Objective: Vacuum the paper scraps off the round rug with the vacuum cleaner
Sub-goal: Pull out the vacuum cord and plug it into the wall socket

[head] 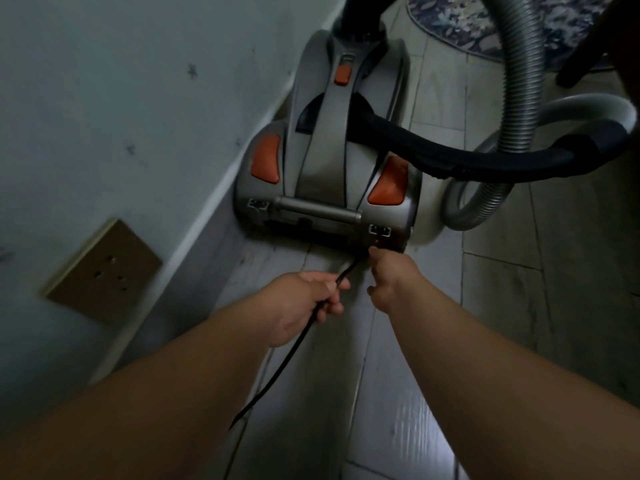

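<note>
Left grip [308,303] closed around power cord [294,344] at rear of vacuum cleaner [325,161], apparently to pull slack toward wall socket [104,271]. Right grip [388,278] curled at cord outlet; hold unclear. Round rug [457,19] lies beyond cleaner; vacuuming not yet begun.

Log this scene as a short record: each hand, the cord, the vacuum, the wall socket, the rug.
vacuum cleaner: stands beside the wall
cord: black, runs from the vacuum cleaner's rear toward the camera
left hand: grips the cord
right hand: fingers curled where the cord leaves the vacuum cleaner; grip unclear
wall socket: nothing plugged in
round rug: beyond the vacuum cleaner, partly in view
</note>
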Action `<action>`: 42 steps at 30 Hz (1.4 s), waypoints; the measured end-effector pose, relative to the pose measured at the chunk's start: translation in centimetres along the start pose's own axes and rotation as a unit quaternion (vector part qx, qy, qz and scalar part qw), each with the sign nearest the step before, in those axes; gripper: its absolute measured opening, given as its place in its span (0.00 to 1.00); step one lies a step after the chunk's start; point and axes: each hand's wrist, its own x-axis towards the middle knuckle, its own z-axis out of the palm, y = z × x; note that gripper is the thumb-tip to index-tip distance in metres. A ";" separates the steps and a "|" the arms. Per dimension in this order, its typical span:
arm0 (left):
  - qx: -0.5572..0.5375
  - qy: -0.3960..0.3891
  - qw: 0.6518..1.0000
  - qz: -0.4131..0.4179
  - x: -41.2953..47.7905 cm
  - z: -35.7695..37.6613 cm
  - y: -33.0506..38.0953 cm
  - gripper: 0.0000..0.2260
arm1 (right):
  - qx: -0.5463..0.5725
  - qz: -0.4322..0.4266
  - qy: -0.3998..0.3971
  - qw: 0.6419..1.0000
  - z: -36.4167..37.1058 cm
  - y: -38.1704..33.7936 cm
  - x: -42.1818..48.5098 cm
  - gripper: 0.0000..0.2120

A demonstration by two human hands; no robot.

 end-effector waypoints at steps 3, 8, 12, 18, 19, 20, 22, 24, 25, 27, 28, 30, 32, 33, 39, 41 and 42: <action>0.022 -0.039 0.999 0.010 -2.3 -1.7 0.1 0.11 | -0.002 0.012 -0.004 1.000 0.3 0.3 0.3 0.15; 0.095 -0.070 0.993 -0.015 -3.4 -2.4 0.2 0.11 | -0.064 0.071 -0.053 0.994 0.8 0.6 1.2 0.07; 0.106 -0.053 0.991 -0.069 -2.7 -1.7 0.0 0.09 | -0.140 0.069 -0.035 0.987 1.2 0.8 1.2 0.07; 0.044 0.069 0.994 -0.073 1.4 1.0 1.1 0.07 | -0.238 0.026 -0.042 0.970 -0.2 1.7 1.7 0.14; 0.033 0.071 0.994 -0.075 2.2 1.6 1.2 0.07 | -0.260 0.014 -0.039 0.965 -0.3 1.9 2.0 0.14; 0.023 0.076 0.994 -0.078 2.8 2.2 1.4 0.07 | -0.282 0.000 -0.037 0.959 -0.4 2.0 2.2 0.13; -0.004 0.086 0.993 -0.086 4.1 3.4 1.7 0.10 | -0.325 -0.015 -0.043 0.945 -0.7 2.1 2.6 0.11; -0.020 0.089 0.992 -0.088 5.4 4.5 2.0 0.13 | -0.348 -0.049 -0.057 0.934 -1.2 2.3 3.1 0.08; -0.019 0.090 0.992 -0.090 6.2 5.0 2.0 0.14 | -0.349 -0.063 -0.061 0.933 -1.5 2.4 3.2 0.11; -0.013 0.092 0.991 -0.100 7.6 5.3 2.0 0.14 | -0.376 -0.083 -0.074 0.920 -1.8 2.5 3.3 0.14; -0.010 0.092 0.990 -0.105 8.1 5.4 2.0 0.14 | -0.410 -0.104 -0.079 0.903 -2.1 2.5 3.5 0.15; -0.017 0.096 0.989 -0.112 8.8 5.7 1.9 0.14 | -0.490 -0.182 -0.054 0.850 -2.7 2.3 3.2 0.14; -0.038 0.099 0.989 -0.107 9.0 6.0 1.7 0.13 | -0.539 -0.309 0.034 0.782 -3.8 2.0 3.0 0.10; -0.045 0.099 0.989 -0.099 9.1 6.1 1.5 0.13 | -0.540 -0.394 0.080 0.739 -4.4 2.1 2.8 0.09; -0.092 0.097 0.989 -0.066 8.8 5.6 0.9 0.11 | -0.542 -0.579 0.110 0.599 -4.9 3.1 3.7 0.35; -0.088 0.094 0.990 -0.063 8.7 5.4 0.4 0.11 | -0.617 -0.552 0.069 0.556 -4.6 2.7 3.8 0.40; -0.076 0.092 0.991 -0.062 8.6 5.2 0.1 0.11 | -0.647 -0.530 0.049 0.546 -4.4 2.5 4.0 0.41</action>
